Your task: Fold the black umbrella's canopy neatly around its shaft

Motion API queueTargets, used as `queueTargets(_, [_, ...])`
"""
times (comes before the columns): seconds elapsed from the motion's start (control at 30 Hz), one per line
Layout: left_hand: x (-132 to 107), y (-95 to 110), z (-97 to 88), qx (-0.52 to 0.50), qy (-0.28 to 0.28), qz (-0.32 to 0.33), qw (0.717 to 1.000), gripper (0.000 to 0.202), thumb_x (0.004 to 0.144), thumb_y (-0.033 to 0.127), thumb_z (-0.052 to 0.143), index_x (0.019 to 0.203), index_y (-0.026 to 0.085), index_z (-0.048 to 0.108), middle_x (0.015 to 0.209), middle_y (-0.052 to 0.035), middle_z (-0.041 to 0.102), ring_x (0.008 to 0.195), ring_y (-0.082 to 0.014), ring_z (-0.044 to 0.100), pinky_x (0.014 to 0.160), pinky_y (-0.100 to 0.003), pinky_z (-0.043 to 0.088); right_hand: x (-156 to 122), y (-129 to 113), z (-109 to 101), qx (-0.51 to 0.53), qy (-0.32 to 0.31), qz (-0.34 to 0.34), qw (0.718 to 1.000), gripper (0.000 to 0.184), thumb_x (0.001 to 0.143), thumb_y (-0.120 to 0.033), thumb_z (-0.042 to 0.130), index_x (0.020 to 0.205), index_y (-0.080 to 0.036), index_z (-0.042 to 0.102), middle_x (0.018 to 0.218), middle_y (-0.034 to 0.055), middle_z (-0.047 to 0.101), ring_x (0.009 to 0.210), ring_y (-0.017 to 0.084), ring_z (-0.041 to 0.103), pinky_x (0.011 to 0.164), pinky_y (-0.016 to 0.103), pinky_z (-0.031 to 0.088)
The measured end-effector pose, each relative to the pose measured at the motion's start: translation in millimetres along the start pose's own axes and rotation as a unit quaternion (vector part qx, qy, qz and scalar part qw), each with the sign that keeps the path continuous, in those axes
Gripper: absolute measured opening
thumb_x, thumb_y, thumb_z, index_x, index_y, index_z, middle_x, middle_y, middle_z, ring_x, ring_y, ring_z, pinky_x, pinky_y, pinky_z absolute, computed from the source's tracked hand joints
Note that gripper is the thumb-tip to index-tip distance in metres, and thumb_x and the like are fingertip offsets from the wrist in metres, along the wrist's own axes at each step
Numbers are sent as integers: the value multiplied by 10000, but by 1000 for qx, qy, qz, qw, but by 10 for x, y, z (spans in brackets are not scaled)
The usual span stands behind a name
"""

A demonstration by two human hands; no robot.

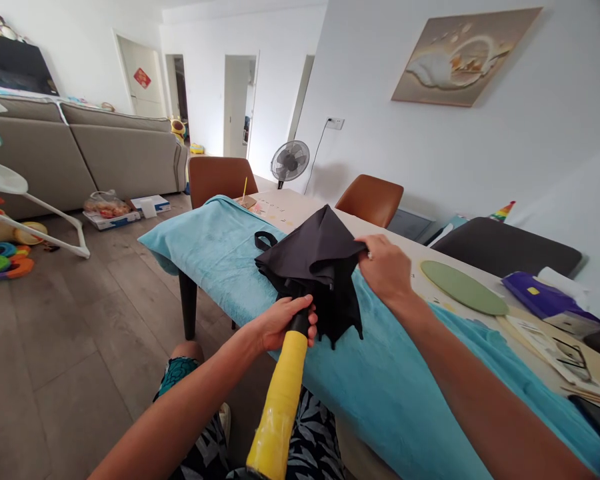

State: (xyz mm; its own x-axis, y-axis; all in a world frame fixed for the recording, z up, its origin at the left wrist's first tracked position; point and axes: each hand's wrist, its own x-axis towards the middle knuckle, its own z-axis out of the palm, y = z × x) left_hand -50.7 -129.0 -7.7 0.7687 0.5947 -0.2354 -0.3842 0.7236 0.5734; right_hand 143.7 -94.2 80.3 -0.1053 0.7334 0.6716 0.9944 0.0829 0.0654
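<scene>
A black umbrella (313,247) lies partly folded over the table edge, its loose fabric hanging in panels with the rib tips pointing down. Its handle, wrapped in yellow tape (281,407), points back toward my lap. My left hand (286,321) is wrapped round the black part of the shaft just above the yellow wrap. At the right side of the canopy, my right hand (386,267) pinches an edge of the black fabric. A black strap loop (265,241) sticks out on the left of the canopy. Beneath it all is a light blue cloth (220,247).
On the table's right are a green oval mat (463,287), a purple packet (547,297), eyeglasses (573,357) and a dark phone (597,417). Brown chairs (370,200) and a fan (290,161) stand beyond. Toys (5,260) and a sofa (125,150) are at left.
</scene>
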Motion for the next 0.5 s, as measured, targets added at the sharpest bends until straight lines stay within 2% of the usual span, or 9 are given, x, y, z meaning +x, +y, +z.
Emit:
queueTargets(0.07, [-8,6,-10,-16,-3,1,1000,198,845,335,509,798,144,490,615,17,496,470,-102,522,438,-239,463,-45,210,-12,-23,27,40,999,300,786,-154,412,985,-185,634,998,91,639,829,244,603,684,342,444])
queueTargets(0.1, [-12,9,-11,-22,-3,2,1000,197,847,334,507,797,144,490,617,17,494,469,-99,518,437,-236,460,-92,333,3,-42,18,56,997,299,797,-170,400,981,-181,634,999,98,638,828,247,605,670,341,441])
queueTargets(0.13, [-15,10,-10,-25,-3,3,1000,197,849,333,504,796,144,490,617,16,494,466,-98,516,435,-234,457,-155,462,33,-64,-16,67,996,295,805,-182,390,961,-173,640,987,107,641,813,252,610,645,339,435])
queueTargets(0.17, [-17,11,-6,-26,-3,5,1000,198,852,333,499,796,143,490,617,15,495,464,-100,516,432,-234,454,-226,592,74,-81,-80,64,991,295,806,-183,386,948,-167,645,976,114,646,804,256,615,626,334,430])
queueTargets(0.23, [-19,11,7,-22,0,7,1000,202,856,335,491,798,141,491,618,9,503,464,-106,521,427,-239,452,-370,827,160,-97,-238,70,964,282,747,-141,421,900,-168,656,934,110,663,804,259,625,598,317,429])
queueTargets(0.3, [-18,7,19,-15,2,4,1000,206,860,337,483,799,140,492,621,3,513,465,-112,526,427,-247,456,-471,979,193,-88,-316,85,941,357,673,-96,439,955,-170,645,986,109,664,853,259,628,598,304,445])
queueTargets(0.33, [-18,5,23,-15,3,2,1000,209,862,336,480,797,138,492,623,2,518,465,-112,526,427,-249,459,-494,1006,172,-83,-324,92,938,403,650,-86,439,994,-167,633,1036,116,652,882,265,625,603,309,457])
queueTargets(0.4, [-20,-1,21,-17,2,1,1000,211,866,331,474,794,133,494,630,-1,525,462,-107,524,427,-247,461,-489,951,46,-72,-296,102,947,469,637,-81,430,1067,-158,599,1141,134,608,928,286,616,619,337,478])
queueTargets(0.5, [-25,-6,4,-21,-2,7,1000,214,866,331,476,797,130,501,636,0,527,463,-101,525,425,-237,461,-425,629,-262,-11,-215,90,972,478,662,-79,413,1104,-180,562,1195,108,576,990,296,595,680,375,498])
